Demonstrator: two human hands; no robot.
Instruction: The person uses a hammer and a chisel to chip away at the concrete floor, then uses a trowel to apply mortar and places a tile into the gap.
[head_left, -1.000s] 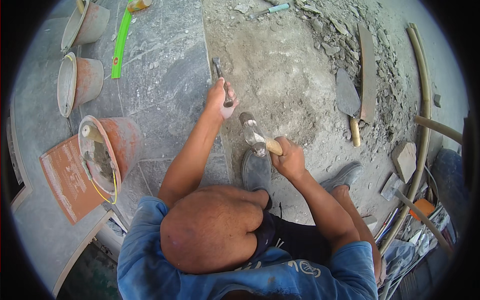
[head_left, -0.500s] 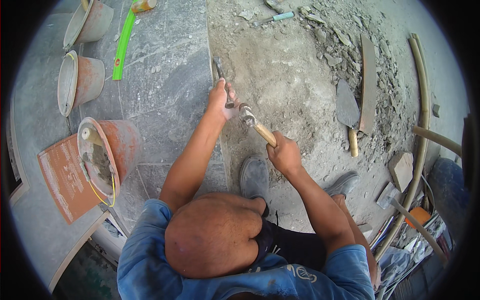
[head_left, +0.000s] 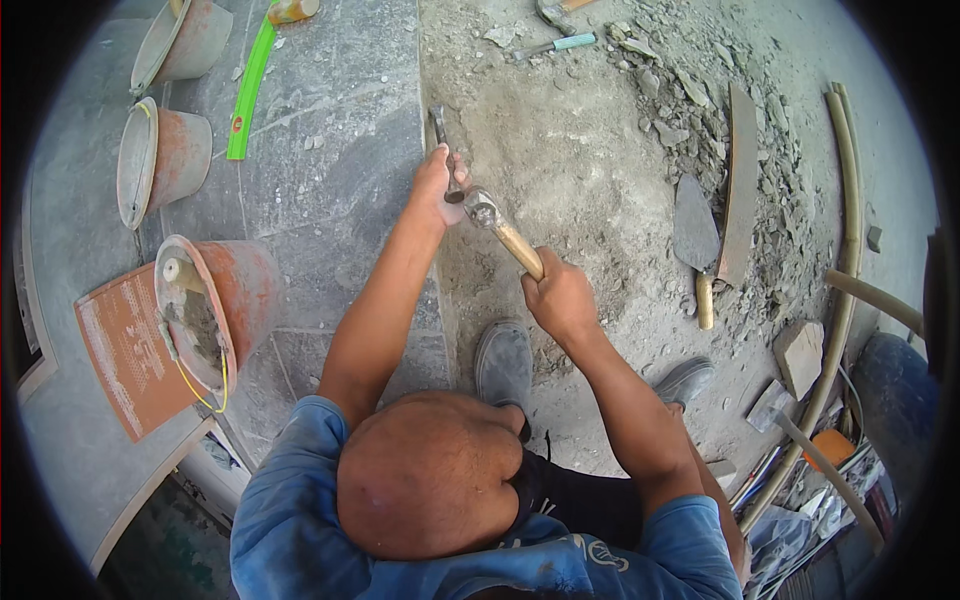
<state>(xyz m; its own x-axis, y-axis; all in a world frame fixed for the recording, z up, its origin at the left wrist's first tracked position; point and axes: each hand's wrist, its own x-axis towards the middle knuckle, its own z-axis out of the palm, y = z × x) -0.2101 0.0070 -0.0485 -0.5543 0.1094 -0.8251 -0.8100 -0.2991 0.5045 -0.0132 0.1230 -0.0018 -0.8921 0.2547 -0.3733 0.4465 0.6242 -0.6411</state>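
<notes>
My left hand (head_left: pixel 432 184) is closed round a dark metal chisel (head_left: pixel 439 124). The chisel's far tip lies at the edge where grey tiles (head_left: pixel 340 215) meet dusty broken ground (head_left: pixel 560 170). Its struck end sticks out on the near side of my fingers. My right hand (head_left: pixel 562 300) grips the wooden handle of a hammer (head_left: pixel 516 246). The metal hammer head is right beside the chisel's near end; whether they touch I cannot tell.
Left on the tiles stand mortar buckets (head_left: pixel 248 300) and a green level (head_left: pixel 252 90). Rubble (head_left: pixel 690 90), a trowel (head_left: pixel 693 225) and a curved board (head_left: pixel 738 185) lie right. Farther right are bamboo poles (head_left: pixel 850 200) and a stone block (head_left: pixel 799 358). A blue-handled tool (head_left: pixel 572 42) lies at the top.
The hammer head has shifted a little left and up, closer to the chisel's near end. My right hand has moved up slightly with it. The left hand keeps its hold.
</notes>
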